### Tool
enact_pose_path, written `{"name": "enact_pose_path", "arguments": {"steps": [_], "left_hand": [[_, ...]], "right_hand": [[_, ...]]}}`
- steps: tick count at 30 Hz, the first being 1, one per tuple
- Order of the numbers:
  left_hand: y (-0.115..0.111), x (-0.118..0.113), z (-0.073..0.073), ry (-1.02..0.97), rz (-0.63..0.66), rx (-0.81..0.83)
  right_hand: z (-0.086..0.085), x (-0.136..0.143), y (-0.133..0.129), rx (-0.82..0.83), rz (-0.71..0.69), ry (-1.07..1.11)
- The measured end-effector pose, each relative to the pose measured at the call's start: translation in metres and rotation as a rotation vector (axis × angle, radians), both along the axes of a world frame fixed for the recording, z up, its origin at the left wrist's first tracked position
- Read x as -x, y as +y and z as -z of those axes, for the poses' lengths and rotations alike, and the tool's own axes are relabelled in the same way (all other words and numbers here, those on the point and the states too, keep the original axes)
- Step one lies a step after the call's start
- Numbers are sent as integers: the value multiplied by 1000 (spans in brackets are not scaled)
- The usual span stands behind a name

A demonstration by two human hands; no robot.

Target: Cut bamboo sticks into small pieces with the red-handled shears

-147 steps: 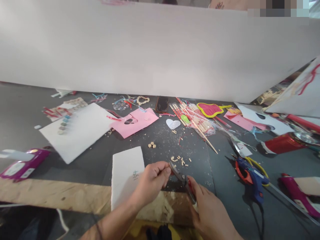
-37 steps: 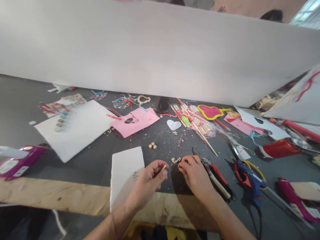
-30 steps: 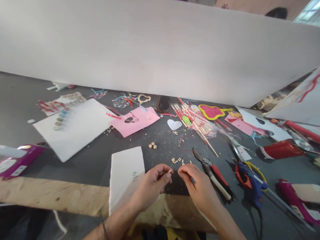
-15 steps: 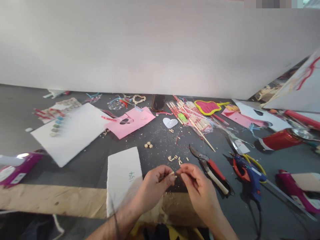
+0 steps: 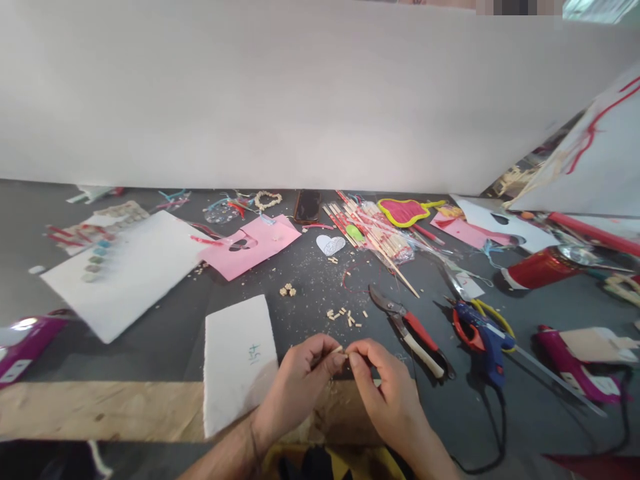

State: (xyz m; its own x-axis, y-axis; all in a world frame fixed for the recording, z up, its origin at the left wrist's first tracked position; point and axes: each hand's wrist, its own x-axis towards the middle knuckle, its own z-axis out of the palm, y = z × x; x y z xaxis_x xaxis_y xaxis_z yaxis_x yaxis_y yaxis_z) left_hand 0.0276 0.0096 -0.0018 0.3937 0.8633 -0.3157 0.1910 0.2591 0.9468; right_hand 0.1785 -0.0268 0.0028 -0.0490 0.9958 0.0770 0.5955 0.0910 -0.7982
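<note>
My left hand (image 5: 305, 377) is closed, pinching a small pale wooden piece (image 5: 339, 349) between thumb and forefinger. Close against it, the thumb and forefinger of my right hand (image 5: 377, 373) are pressed together at the end of that piece; whatever they grip is too small to make out. Just beyond my fingers lie several short cut wooden pieces (image 5: 351, 320). A little cluster of joined pieces (image 5: 288, 290) sits further left. The pruning shears (image 5: 413, 333) with red and white handles rest right of my hands.
White card (image 5: 240, 360) lies left of my hands. A blue glue gun (image 5: 487, 340), a red can (image 5: 543, 267) and a purple device (image 5: 575, 363) are at the right. Chopsticks (image 5: 375, 233), pink paper (image 5: 250, 247) and a phone (image 5: 307, 206) lie further back.
The view has shifted slightly, so most table items appear further left. My right hand's fingers have come closer to my left hand's fingertips and now meet at the small piece.
</note>
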Motion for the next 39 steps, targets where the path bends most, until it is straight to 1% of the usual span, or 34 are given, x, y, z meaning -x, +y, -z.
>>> {"name": "enact_pose_path", "arguments": {"steps": [2,3,5,6,8,9,11,13,15,17,18,19,20,22,24,25,28,29,31,32,33,34,36,38,39], "left_hand": [[0,1,2,-42,-11,48],[1,2,3,-67,-16,72],[2,4,4,-125,-29,117],[2,4,5,-157,-36,139],[3,5,5,-219,-48,181],[3,5,5,-239,-54,197],[3,5,4,-253,-60,210],[3,5,4,-246,-56,210],[3,6,4,-249,-50,212],[3,7,3,-263,-52,226],[4,7,2,-271,-56,234],[4,8,2,-279,-61,242],[5,8,2,-285,-67,245],[6,9,2,-299,-76,241],[7,9,3,-315,-86,242],[7,10,3,-323,-89,248],[7,10,2,-344,-102,265],[7,10,1,-350,-107,265],[9,10,-3,-370,-124,261],[9,11,-5,-383,-137,260],[10,11,-7,-400,-152,257],[11,11,-8,-418,-165,255],[13,12,-11,-450,-188,258],[14,14,-13,-476,-204,260],[15,14,-13,-486,-208,262]], "right_hand": [[1,-13,0,-72,44,-89],[3,-23,0,-133,95,-163],[8,-46,0,-245,214,-373],[11,-57,0,-273,254,-484],[20,-76,0,-262,268,-675],[25,-83,0,-237,259,-728],[33,-92,1,-181,253,-742],[39,-95,4,-140,258,-691],[40,-96,6,-118,254,-630],[35,-97,8,-114,255,-587],[31,-97,7,-102,265,-547],[26,-97,6,-78,298,-449],[21,-97,5,-44,343,-314],[11,-93,-1,41,445,41],[5,-85,-7,123,469,342],[3,-80,-10,170,435,458],[4,-62,-19,320,239,767],[5,-57,-22,335,177,826],[9,-50,-27,312,88,884],[11,-48,-30,293,55,867],[12,-47,-31,266,28,802],[13,-46,-33,231,7,685],[14,-45,-33,108,-27,337],[14,-44,-31,-71,-70,-21],[13,-43,-29,-157,-96,-164]]}}
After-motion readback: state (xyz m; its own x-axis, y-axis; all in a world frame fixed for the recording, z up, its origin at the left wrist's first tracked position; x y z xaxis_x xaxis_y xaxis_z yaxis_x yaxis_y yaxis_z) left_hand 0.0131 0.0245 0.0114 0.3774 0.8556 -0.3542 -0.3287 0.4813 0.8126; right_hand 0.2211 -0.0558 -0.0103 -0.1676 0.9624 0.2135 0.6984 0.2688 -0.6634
